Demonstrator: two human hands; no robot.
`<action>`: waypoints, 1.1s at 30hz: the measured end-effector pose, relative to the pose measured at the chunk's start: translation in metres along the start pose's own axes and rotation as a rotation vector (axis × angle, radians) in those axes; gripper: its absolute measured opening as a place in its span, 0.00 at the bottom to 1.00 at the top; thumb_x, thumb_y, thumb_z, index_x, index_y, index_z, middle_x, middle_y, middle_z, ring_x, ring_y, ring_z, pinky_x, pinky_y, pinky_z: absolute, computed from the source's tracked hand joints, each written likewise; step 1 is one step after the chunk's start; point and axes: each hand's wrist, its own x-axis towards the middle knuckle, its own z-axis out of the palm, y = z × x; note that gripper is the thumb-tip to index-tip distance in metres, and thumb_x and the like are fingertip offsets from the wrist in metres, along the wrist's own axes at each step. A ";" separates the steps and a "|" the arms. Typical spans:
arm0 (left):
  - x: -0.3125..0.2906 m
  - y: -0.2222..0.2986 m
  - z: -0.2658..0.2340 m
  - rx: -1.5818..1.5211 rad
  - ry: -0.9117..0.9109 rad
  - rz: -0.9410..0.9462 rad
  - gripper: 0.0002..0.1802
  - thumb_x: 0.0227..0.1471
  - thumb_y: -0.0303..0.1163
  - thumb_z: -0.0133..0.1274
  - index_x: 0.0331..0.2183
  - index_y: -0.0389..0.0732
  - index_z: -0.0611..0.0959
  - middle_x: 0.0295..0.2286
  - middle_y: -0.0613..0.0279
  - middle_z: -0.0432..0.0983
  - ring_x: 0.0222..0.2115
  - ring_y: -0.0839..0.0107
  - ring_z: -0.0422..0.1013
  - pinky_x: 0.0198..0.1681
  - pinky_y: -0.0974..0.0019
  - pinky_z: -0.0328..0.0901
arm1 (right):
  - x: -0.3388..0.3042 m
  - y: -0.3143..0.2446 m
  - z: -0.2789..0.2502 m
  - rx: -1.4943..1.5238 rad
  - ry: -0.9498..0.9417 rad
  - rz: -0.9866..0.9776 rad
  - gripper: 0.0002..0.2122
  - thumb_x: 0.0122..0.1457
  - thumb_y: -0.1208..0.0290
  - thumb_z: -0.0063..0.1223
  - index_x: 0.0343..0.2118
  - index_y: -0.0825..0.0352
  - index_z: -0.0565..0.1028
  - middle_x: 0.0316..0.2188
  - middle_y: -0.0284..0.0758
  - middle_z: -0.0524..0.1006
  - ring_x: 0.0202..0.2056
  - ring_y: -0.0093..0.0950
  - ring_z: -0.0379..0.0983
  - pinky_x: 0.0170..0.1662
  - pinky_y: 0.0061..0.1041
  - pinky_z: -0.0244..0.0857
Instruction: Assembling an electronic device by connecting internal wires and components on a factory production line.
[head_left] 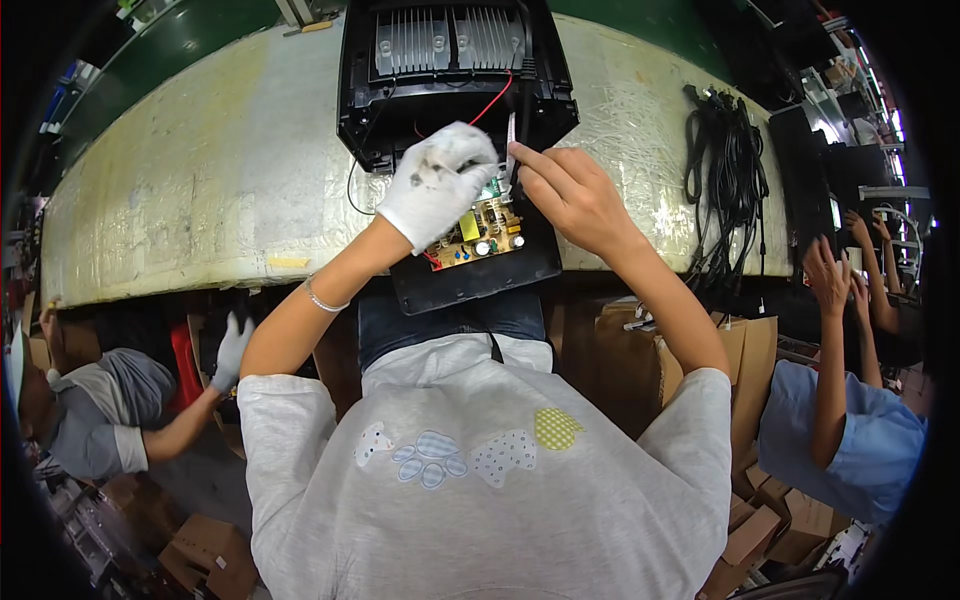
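Observation:
A black plastic housing (362,110) with silver finned heat sinks (415,45) lies open on the bench. From it a red wire (494,101) runs down toward my hands. In front of the housing, a tan circuit board (480,246) with a yellow part and several capacitors rests on a black panel (480,287) at the bench's near edge. My left hand (440,182), in a soiled white glove, is closed above the board; what its fingertips pinch is hidden. Bare and closed, my right hand (578,196) holds a thin pale strip (511,132), standing nearly upright beside the left fingertips.
Black cables (722,165) lie bundled at the bench's right and hang over its edge. A small yellowish strip (288,262) lies on the bench (200,170) at left. Co-workers sit on both sides, one with a white-gloved hand (232,352). Cardboard boxes (745,360) stand below.

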 end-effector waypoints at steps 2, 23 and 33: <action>0.007 0.007 0.008 -0.016 0.149 0.268 0.03 0.47 0.24 0.55 0.29 0.37 0.78 0.33 0.59 0.74 0.35 0.61 0.73 0.40 0.65 0.68 | -0.003 -0.005 0.005 0.010 0.079 0.046 0.09 0.45 0.80 0.54 0.32 0.69 0.72 0.46 0.41 0.73 0.37 0.33 0.72 0.37 0.29 0.68; 0.010 0.009 0.022 0.346 0.069 0.522 0.19 0.42 0.23 0.53 0.40 0.42 0.76 0.34 0.62 0.73 0.32 0.64 0.72 0.34 0.66 0.70 | -0.018 -0.013 0.011 0.462 0.276 0.598 0.07 0.51 0.84 0.56 0.34 0.69 0.75 0.31 0.36 0.70 0.28 0.27 0.66 0.28 0.23 0.59; 0.026 -0.008 0.015 0.065 -0.034 0.625 0.19 0.41 0.20 0.52 0.39 0.43 0.77 0.32 0.61 0.73 0.32 0.60 0.72 0.32 0.64 0.70 | -0.012 -0.010 0.002 0.427 0.216 0.530 0.08 0.49 0.83 0.58 0.33 0.71 0.74 0.31 0.40 0.70 0.31 0.36 0.70 0.32 0.28 0.65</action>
